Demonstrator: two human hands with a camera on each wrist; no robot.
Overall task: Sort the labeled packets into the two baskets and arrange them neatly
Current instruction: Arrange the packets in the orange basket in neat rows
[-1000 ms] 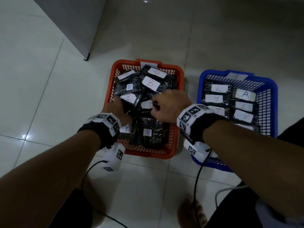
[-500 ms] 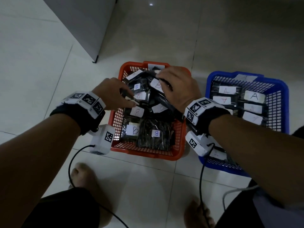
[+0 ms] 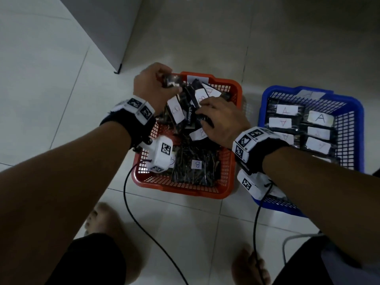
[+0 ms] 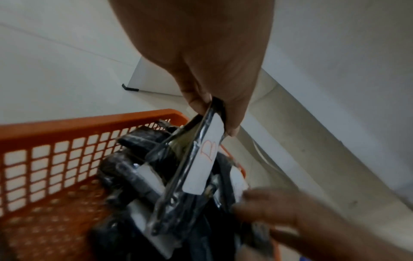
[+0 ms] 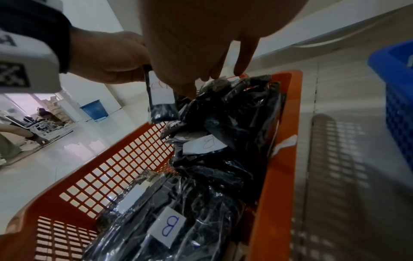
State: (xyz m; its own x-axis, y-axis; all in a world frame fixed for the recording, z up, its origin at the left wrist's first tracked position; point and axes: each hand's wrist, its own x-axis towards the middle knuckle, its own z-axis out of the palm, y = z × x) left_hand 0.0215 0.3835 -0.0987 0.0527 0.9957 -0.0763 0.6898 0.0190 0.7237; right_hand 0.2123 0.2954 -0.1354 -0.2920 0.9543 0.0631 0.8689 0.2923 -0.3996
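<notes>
An orange basket (image 3: pixel 182 188) in the middle holds a loose heap of dark packets with white B labels. To its right, a blue basket (image 3: pixel 358 109) holds flat rows of A packets (image 3: pixel 319 118). My left hand (image 3: pixel 165 87) is over the orange basket's far left corner. It pinches a B packet (image 4: pixel 206 159) by its top edge, and the packet (image 3: pixel 175 110) hangs upright above the heap. My right hand (image 3: pixel 202 109) lies over the middle of the heap with fairly straight fingers (image 5: pixel 242 58) touching the packets. One B packet (image 3: pixel 196 164) lies flat at the near end.
A grey cabinet's foot (image 3: pixel 118 72) stands on the white tile floor beyond the orange basket. Black wrist cables (image 3: pixel 127 194) trail down to my bare feet (image 3: pixel 100 219). The right wrist view shows a blue bin (image 5: pixel 95 109) far off.
My left hand rose from the basket's left side to its far left corner, lifting a B packet upright. My right hand drew back from the far packets to the middle of the heap.
</notes>
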